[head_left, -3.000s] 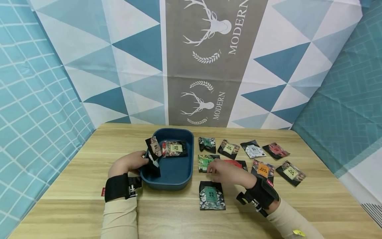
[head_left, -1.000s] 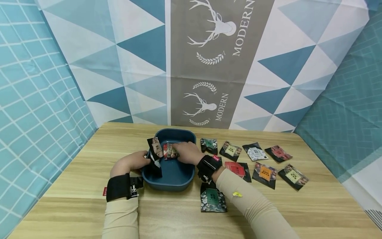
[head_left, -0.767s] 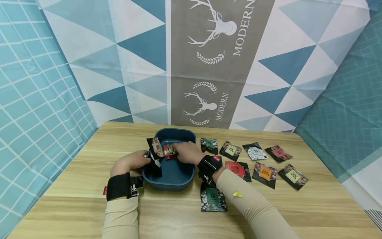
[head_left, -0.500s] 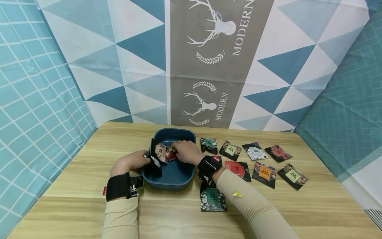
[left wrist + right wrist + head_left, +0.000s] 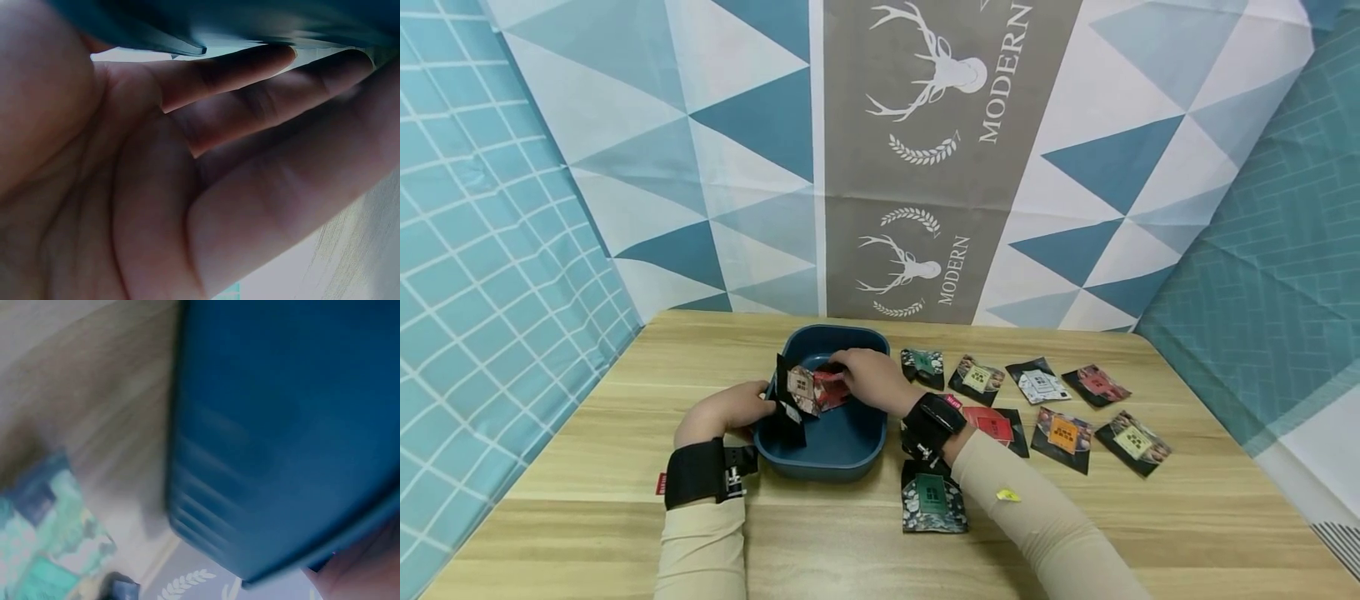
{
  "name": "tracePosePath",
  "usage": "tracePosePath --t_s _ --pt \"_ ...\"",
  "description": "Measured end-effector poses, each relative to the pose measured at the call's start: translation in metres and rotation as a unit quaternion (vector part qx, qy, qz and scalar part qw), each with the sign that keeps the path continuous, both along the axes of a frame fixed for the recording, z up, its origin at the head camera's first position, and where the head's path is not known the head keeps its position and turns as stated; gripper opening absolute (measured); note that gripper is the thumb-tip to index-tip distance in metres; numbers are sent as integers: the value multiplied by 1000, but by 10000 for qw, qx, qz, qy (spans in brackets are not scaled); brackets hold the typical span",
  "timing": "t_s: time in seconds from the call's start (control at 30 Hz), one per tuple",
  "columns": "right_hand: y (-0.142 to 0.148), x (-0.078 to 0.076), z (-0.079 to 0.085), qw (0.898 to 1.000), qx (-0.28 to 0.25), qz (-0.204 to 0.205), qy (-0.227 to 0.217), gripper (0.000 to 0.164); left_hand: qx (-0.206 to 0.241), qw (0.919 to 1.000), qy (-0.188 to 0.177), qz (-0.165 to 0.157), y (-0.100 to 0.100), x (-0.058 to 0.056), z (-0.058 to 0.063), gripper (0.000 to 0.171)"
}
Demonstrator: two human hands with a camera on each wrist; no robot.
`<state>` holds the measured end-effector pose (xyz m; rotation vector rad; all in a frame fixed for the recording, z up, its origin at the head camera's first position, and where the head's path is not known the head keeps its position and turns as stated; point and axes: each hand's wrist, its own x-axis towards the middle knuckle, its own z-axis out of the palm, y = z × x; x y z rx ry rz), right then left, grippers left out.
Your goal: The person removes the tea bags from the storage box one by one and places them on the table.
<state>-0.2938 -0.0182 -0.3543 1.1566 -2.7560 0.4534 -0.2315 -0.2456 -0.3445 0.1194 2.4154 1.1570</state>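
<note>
My left hand (image 5: 726, 410) holds the left side of the blue plastic bin (image 5: 831, 468); in the left wrist view its fingers (image 5: 262, 100) lie along the bin's outer wall. Inside the bin, my right hand (image 5: 876, 382) pinches a red food packet (image 5: 831, 392), its far part covered by the fingers. Directly left of it leans a dark packet with a tan label (image 5: 801, 387). Another black packet (image 5: 788, 427) stands tilted against the left wall. The right wrist view shows mostly the bin's outer wall (image 5: 269, 425), with the hand at the lower right edge.
Right of the bin, several flat packets lie on the wooden table: teal-labelled ones (image 5: 932, 497) (image 5: 922, 367), a red one (image 5: 992, 425), an orange one (image 5: 1063, 435), a white one (image 5: 1039, 382) and others. Patterned cloth hangs behind the table and at both sides.
My right hand has gone from the packets on the table into the bin. There the red packet has shifted left, against the tan-labelled one, which now leans further right. The left hand stays at the bin.
</note>
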Motion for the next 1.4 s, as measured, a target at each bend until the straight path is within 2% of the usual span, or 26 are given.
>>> tracePosePath --t_s 0.1,0.3,0.57,0.77,0.87,1.03,1.17,1.4 --pt "6 5 6 9999 -118 50 19 31 103 9999 -4 -92 -3 -1 -2 48" --pt "19 21 20 9990 -363 238 79 31 -23 9999 -25 165 -1 7 5 43" --pt "40 53 35 9992 -165 296 217 32 -80 9996 -47 259 -8 9 3 44" --pt "78 78 37 9976 -210 275 599 30 -24 9997 -2 226 -3 10 0 42" --pt "103 92 35 9977 -159 206 624 31 -32 9997 0 225 1 10 0 41" --pt "140 114 29 9996 202 -174 84 30 -91 9998 21 153 5 8 2 42" --pt "162 124 24 9968 509 -339 -505 28 -127 9998 29 164 5 7 5 42" --pt "188 138 12 9939 713 -470 -701 29 -203 9997 55 131 6 6 5 44"
